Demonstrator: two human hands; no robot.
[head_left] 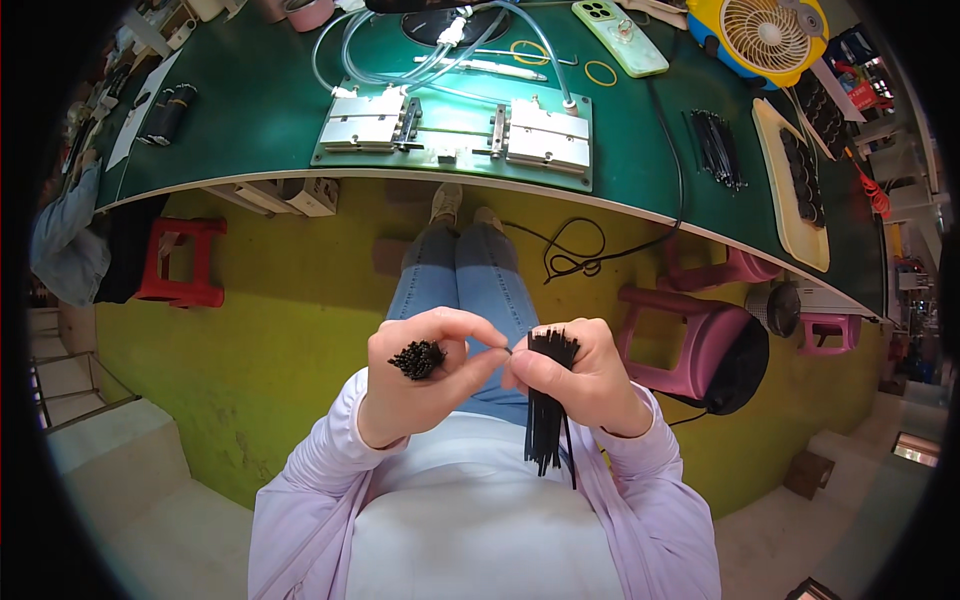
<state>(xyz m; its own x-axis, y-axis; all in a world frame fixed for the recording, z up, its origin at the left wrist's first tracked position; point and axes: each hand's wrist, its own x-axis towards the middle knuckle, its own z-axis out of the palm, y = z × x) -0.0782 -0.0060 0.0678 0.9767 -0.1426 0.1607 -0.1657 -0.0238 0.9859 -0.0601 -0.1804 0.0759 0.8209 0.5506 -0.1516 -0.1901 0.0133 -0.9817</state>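
My left hand is curled round a bundle of thin black wires, whose cut ends show as a round cluster beside the palm. In my right hand a second bundle of black wires hangs down over my lap, gripped under the thumb. One strand dangles lower than the others. The thumb and forefinger of my left hand are pinched together and meet my right fingertips between the two bundles. A tiny dark piece seems to be held there, too small to make out clearly.
On the green table ahead stands a metal fixture with clear air tubes. Farther right lie a phone, a yellow fan, a pile of black wires and a cream tray. Pink stools and a red stool flank me.
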